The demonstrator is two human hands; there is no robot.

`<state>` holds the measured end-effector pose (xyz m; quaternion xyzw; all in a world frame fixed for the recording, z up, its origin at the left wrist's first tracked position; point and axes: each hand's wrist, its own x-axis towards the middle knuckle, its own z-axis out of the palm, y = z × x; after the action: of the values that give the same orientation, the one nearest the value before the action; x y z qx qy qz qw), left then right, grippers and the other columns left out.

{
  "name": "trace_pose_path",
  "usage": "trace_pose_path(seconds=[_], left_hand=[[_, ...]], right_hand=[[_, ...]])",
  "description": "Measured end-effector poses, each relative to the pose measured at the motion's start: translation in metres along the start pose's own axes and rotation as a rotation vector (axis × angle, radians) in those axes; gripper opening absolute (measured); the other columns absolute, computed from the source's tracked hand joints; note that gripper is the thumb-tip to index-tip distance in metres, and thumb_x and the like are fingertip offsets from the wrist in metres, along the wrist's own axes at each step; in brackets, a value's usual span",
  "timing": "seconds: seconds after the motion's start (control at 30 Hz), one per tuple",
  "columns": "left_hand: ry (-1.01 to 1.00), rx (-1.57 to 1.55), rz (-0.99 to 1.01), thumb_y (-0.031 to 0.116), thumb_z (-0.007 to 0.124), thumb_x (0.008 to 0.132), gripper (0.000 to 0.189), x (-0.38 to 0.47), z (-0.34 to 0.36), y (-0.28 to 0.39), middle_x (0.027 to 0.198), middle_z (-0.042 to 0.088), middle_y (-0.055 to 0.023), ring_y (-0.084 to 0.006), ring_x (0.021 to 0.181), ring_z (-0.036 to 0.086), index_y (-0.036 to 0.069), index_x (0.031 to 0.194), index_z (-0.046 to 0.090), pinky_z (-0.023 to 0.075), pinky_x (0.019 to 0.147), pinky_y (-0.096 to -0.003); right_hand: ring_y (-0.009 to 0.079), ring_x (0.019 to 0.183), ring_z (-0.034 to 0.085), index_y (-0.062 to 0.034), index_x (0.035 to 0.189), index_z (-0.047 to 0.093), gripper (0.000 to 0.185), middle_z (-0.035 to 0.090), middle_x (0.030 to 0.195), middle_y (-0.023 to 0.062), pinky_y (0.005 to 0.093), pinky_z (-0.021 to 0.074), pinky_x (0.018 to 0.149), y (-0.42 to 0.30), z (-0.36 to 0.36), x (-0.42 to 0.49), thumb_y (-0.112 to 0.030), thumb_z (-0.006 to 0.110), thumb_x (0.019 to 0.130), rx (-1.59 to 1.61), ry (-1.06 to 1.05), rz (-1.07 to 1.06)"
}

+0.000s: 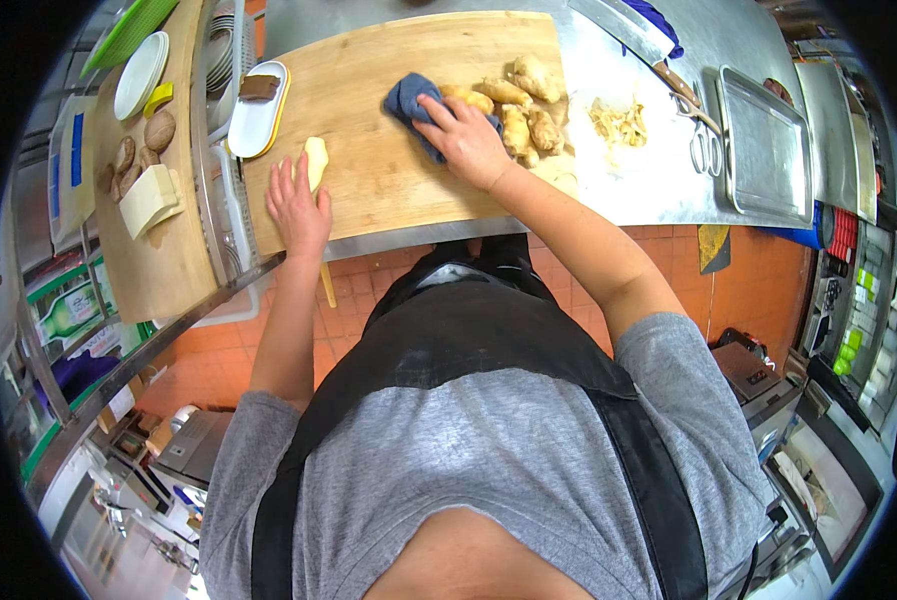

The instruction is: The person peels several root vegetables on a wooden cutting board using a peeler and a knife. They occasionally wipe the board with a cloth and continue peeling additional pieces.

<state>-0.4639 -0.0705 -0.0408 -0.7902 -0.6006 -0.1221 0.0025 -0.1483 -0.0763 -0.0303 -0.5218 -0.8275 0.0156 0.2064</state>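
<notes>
On the wooden cutting board [358, 180], my left hand [298, 214] rests palm down near the board's front left. A peeled ginger piece [316, 161] lies against its index finger, with the lower end between finger and thumb; whether it is gripped cannot be told. My right hand [467, 142] presses down on a crumpled blue cloth [407, 97], its fingers spread over the fabric. Right beside that hand and cloth is a pile of unpeeled ginger [517, 131]. Peelings [617, 124] are heaped on the steel table [636, 191] just off the board's right edge.
Behind the left hand stands a white oval dish [255, 116] holding a brown block [259, 87]. A cleaver [628, 30], scissors [703, 139] and a metal tray [767, 146] lie to the right. Mushrooms [160, 131] and plates [140, 75] occupy the left shelf [167, 277].
</notes>
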Motion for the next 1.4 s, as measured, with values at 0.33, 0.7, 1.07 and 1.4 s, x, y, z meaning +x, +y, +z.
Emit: trace_pose_path(seconds=[0.33,0.7,1.07,1.4], left_hand=[[-0.009,0.056,0.043,0.018,0.072,0.086,0.071,-0.006,-0.004,0.000,0.154,0.040,-0.0187,-0.0367,0.148,0.030,0.015,0.150,0.043,0.0250,0.117,-0.0574],[0.040,-0.187,0.303,0.014,0.071,0.083,0.060,0.013,-0.020,0.085,0.151,0.043,-0.0171,-0.0364,0.146,0.034,0.011,0.140,0.053,0.0244,0.119,-0.0540],[-0.067,-0.316,0.428,0.011,0.070,0.085,0.056,0.032,-0.016,0.135,0.151,0.043,-0.0166,-0.0372,0.144,0.036,0.011,0.139,0.055,0.0288,0.118,-0.0499],[-0.107,-0.356,0.385,0.009,0.070,0.084,0.055,0.050,-0.008,0.137,0.149,0.044,-0.0173,-0.0368,0.140,0.039,0.012,0.138,0.056,0.0312,0.116,-0.0492]], right_hand=[[0.0307,0.113,0.054,-0.0115,0.114,0.070,0.034,0.056,0.130,0.0097,0.0408,0.0484,0.094,-0.069,-0.022,-0.065,-0.013,0.060,0.082,0.315,-0.054,-0.080],[0.0345,0.105,0.058,-0.0122,0.119,0.067,0.057,0.057,0.121,0.0118,0.0427,0.0544,0.086,-0.020,-0.106,-0.157,0.000,0.073,0.063,0.048,-0.200,0.595],[0.0361,0.116,0.055,-0.0125,0.125,0.064,0.053,0.052,0.138,0.0125,0.0437,0.0519,0.093,0.036,-0.080,-0.188,-0.002,0.067,0.073,-0.097,-0.054,0.756],[0.0366,0.107,0.058,-0.0169,0.121,0.065,0.051,0.057,0.126,0.0134,0.0477,0.0538,0.088,0.083,-0.182,-0.341,-0.005,0.076,0.073,-0.404,-0.045,1.286]])
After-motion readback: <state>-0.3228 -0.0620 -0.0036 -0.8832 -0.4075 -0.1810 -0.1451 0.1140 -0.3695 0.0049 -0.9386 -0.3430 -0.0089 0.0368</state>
